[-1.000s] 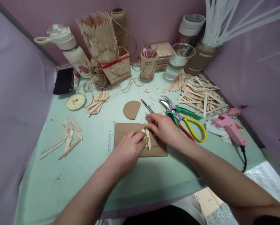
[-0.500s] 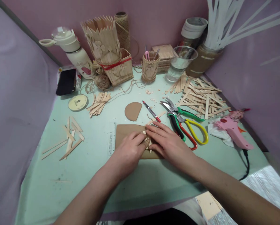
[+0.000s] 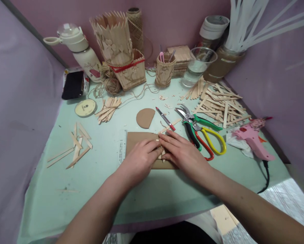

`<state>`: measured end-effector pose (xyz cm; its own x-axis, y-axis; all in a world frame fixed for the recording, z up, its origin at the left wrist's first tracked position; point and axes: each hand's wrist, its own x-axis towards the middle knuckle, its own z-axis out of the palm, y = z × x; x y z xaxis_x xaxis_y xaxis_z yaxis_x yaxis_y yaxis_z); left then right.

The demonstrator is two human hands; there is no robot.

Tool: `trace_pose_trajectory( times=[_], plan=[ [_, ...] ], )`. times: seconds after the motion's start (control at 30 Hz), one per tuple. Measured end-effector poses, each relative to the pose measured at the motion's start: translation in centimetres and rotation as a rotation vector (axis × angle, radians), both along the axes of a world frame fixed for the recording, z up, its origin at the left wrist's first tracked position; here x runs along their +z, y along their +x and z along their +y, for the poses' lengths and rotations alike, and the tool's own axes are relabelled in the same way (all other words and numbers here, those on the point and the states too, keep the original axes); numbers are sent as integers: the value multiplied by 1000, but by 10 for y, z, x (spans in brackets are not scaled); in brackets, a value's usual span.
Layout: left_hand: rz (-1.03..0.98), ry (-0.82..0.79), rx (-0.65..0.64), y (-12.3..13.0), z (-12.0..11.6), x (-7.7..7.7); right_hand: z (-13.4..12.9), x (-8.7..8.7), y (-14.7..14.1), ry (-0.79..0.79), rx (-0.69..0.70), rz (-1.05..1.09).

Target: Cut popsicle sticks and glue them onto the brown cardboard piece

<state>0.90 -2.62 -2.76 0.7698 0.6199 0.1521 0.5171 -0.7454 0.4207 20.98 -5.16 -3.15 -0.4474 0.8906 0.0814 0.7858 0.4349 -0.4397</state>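
A brown cardboard piece (image 3: 136,138) lies flat on the table in front of me. On it sit small pale wooden stick pieces (image 3: 163,156), largely covered by my fingers. My left hand (image 3: 145,157) has its fingers bent and pressed together on these pieces from the left. From the right, my right hand (image 3: 181,149) rests over the pieces and cardboard with its fingers stretched out. A clear ruler (image 3: 121,147) lies along the cardboard's left edge. Beyond the cardboard are a rounded cardboard cutout (image 3: 145,118) and a red-capped marker (image 3: 165,118).
Pruning shears (image 3: 192,122) and yellow-and-red-handled cutters (image 3: 214,139) lie right of my right hand. Farther right are a pink glue gun (image 3: 255,139) and heaped craft sticks (image 3: 221,103). A water cup (image 3: 195,69), stick-covered containers (image 3: 130,73) and a bottle (image 3: 87,62) stand behind.
The view has shifted slightly, so the table things appear a little higher. Both hands stay on the wooden pieces with hardly any movement.
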Motion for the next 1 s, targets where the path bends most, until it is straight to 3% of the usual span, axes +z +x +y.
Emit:
trace_pose_trajectory(
  times=[0.33,0.47,0.57,0.73,1.0],
  plan=[
    [73,-7,-29,-2,1,4,1,3,3,-38,-7,147],
    [104,-8,-11,-3,1,8,10,18,15,-83,-194,329],
    [99,-22,4,-4,1,9,28,28,19,-226,-339,347],
    [70,-7,17,-5,0,9,58,29,6,-567,-293,312],
    [70,-19,22,-5,0,7,67,18,-7,-679,-325,353]
  ],
)
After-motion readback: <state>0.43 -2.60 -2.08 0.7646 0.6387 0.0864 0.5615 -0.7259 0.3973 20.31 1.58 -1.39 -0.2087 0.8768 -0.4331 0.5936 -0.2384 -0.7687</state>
